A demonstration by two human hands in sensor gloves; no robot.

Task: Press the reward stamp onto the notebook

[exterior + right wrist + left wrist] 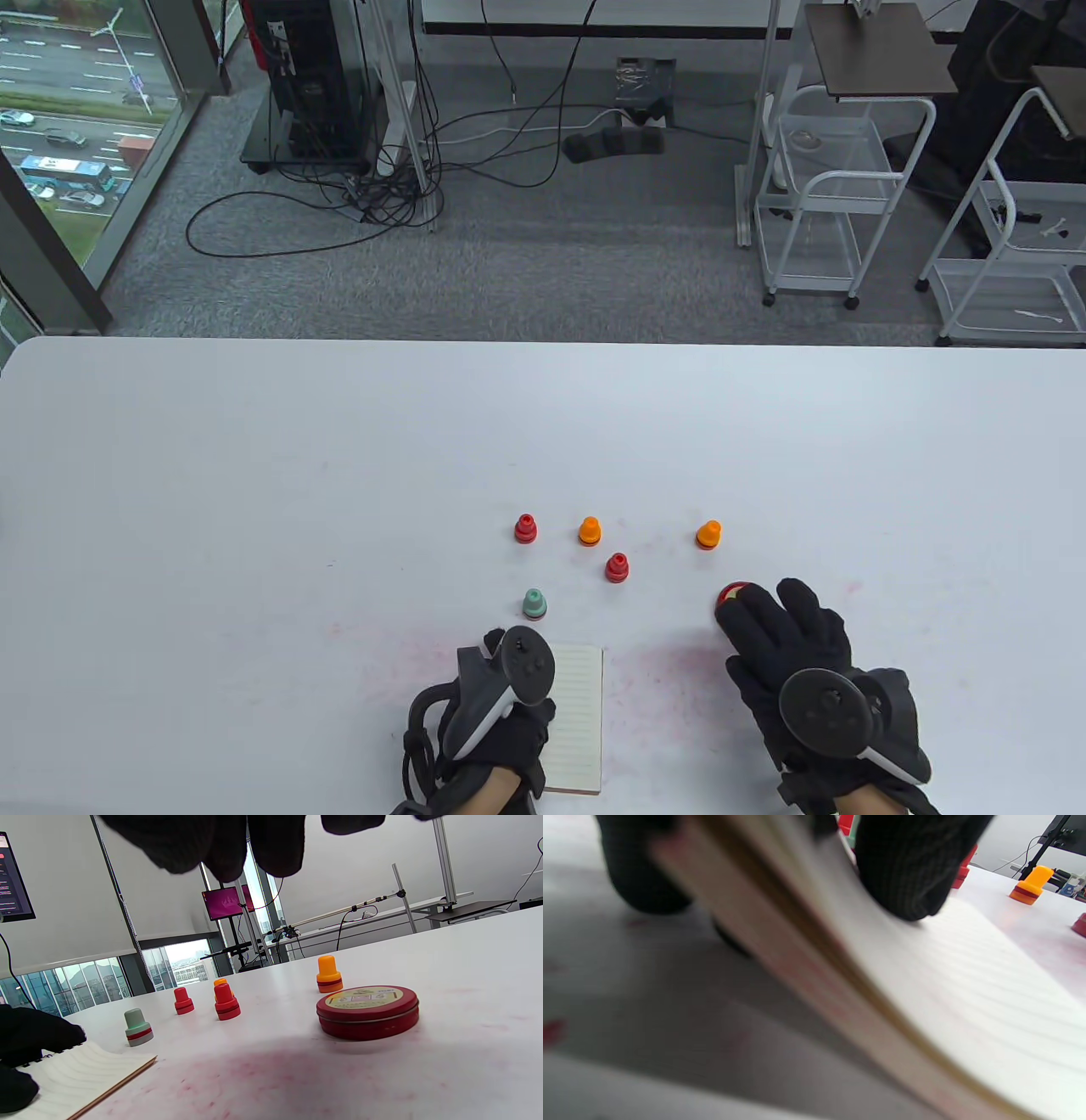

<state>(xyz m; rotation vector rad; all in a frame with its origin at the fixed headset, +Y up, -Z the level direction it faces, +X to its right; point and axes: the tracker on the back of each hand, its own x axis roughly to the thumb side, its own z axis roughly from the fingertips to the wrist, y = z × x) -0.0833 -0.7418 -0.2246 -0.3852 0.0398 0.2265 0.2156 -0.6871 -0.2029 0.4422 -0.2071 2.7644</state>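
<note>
An open lined notebook [579, 722] lies at the table's front edge. My left hand [509, 713] holds its left edge; in the left wrist view a fingertip [908, 870] presses on the top page [967, 993] and the pages bow upward. Several small stamps stand behind it: mint green [534, 604], two red [525, 529] [617, 567], two orange [590, 531] [708, 535]. My right hand [768, 611] is spread open, its fingers hovering over a round red ink pad tin [731, 592], which the right wrist view shows closed [368, 1010] with the fingers above it, not touching.
Pink ink smears stain the white table [254, 509] around the notebook and the tin. In the right wrist view the green stamp [137, 1027] stands just beyond the notebook's corner [85, 1077]. White carts and cables stand on the floor beyond the far edge.
</note>
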